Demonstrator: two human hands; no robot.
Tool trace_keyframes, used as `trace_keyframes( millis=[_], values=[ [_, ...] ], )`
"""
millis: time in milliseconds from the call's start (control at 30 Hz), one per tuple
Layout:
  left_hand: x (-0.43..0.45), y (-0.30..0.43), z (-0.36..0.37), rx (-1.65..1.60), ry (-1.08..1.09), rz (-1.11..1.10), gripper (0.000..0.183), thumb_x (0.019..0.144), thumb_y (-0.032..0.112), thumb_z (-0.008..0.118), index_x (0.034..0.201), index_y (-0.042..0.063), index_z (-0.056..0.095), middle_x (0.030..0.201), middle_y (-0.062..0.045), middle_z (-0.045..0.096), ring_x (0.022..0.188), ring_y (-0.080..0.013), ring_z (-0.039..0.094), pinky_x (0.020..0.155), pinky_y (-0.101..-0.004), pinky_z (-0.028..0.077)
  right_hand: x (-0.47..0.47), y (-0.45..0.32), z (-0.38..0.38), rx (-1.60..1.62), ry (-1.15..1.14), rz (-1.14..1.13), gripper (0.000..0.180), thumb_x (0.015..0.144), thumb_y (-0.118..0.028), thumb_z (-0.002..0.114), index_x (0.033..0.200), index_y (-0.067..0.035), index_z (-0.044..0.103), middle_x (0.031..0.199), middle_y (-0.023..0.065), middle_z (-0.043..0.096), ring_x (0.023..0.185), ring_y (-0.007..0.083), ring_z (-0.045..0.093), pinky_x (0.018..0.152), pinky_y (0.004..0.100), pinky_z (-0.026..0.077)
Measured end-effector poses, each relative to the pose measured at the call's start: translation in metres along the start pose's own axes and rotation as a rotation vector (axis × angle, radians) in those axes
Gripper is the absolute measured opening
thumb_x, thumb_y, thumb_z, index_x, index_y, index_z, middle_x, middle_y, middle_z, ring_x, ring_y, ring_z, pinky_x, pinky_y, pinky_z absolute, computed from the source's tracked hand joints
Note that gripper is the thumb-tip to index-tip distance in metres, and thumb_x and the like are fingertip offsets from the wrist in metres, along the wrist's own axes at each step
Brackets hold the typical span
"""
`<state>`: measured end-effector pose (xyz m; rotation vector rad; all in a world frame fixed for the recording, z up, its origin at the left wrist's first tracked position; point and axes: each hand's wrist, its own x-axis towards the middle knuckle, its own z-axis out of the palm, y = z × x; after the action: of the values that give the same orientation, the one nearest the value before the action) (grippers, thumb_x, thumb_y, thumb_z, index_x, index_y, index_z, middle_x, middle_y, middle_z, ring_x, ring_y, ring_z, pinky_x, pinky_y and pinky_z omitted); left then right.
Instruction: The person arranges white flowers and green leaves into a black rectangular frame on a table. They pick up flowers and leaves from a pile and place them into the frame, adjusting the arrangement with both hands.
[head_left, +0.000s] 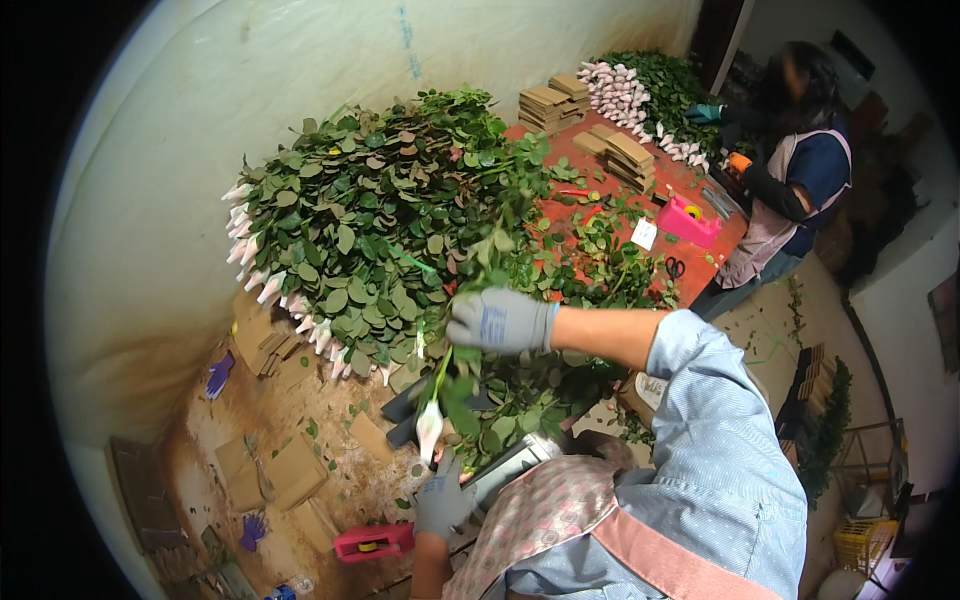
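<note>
My right hand (499, 321), in a grey work glove, is closed around the stem of a leafy rose beside the big pile. The rose's pale pink bud (430, 431) points down towards me. Just below that bud is my left hand (445, 496), also gloved in grey, near the edge of a dark and silver device (514, 465); its fingers are partly hidden, and whether they grip anything is unclear. A large heap of leafy rose stems (375, 225) lies ahead, its pale buds along the left and near edges.
A pink tape dispenser (373, 541), cardboard pieces (298, 471) and purple gloves (219, 375) lie at the left. On the red table (694, 274) are scissors (675, 268), another pink dispenser (688, 221) and cardboard stacks (630, 161). A co-worker (795, 165) stands at its far right beside more roses.
</note>
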<state>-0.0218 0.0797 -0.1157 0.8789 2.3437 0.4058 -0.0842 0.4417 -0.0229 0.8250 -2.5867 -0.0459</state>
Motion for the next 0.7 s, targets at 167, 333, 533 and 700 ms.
trace_keyframes(
  millis=[167,333,533,700],
  values=[
    [0.007,-0.003,0.002,0.082,0.028,0.072,0.064,0.085,0.03,0.072,0.14,0.004,0.053,0.16,-0.014,0.039,0.117,-0.04,0.062,0.096,-0.047,0.052,-0.022,0.073,0.015,-0.036,-0.072,0.185,0.03,0.084,-0.024,0.069,0.108,-0.01,0.06,0.094,0.0129,0.06,0.081,0.0325,0.068,0.063,0.0433,0.057],
    [0.006,-0.002,0.003,0.035,0.016,0.032,0.067,0.084,0.035,0.074,0.141,0.007,0.053,0.16,-0.017,0.039,0.12,-0.0399,0.061,0.098,-0.0484,0.051,0.021,0.001,-0.024,-0.005,-0.029,0.014,0.028,0.087,-0.022,0.063,0.112,-0.009,0.06,0.087,0.0103,0.059,0.072,0.0256,0.067,0.053,0.0397,0.054],
    [-0.002,-0.011,0.01,0.071,0.141,0.055,0.058,0.085,0.036,0.074,0.133,0.008,0.059,0.141,-0.02,0.058,0.114,-0.0411,0.064,0.093,-0.051,0.053,0.047,-0.105,-0.056,0.029,-0.006,-0.046,0.019,0.088,-0.018,0.059,0.099,-0.003,0.062,0.08,0.0104,0.055,0.061,0.023,0.06,0.047,0.0367,0.049],
    [-0.002,-0.02,0.024,-0.051,0.03,-0.09,0.045,0.092,0.047,0.06,0.118,0.013,0.073,0.115,-0.02,0.071,0.109,-0.0379,0.067,0.096,-0.0466,0.052,0.008,-0.129,-0.014,-0.125,-0.268,-0.138,0.031,0.096,-0.019,0.056,0.119,0.0,0.064,0.079,0.0097,0.054,0.06,0.0217,0.059,0.048,0.0376,0.045]
  ],
)
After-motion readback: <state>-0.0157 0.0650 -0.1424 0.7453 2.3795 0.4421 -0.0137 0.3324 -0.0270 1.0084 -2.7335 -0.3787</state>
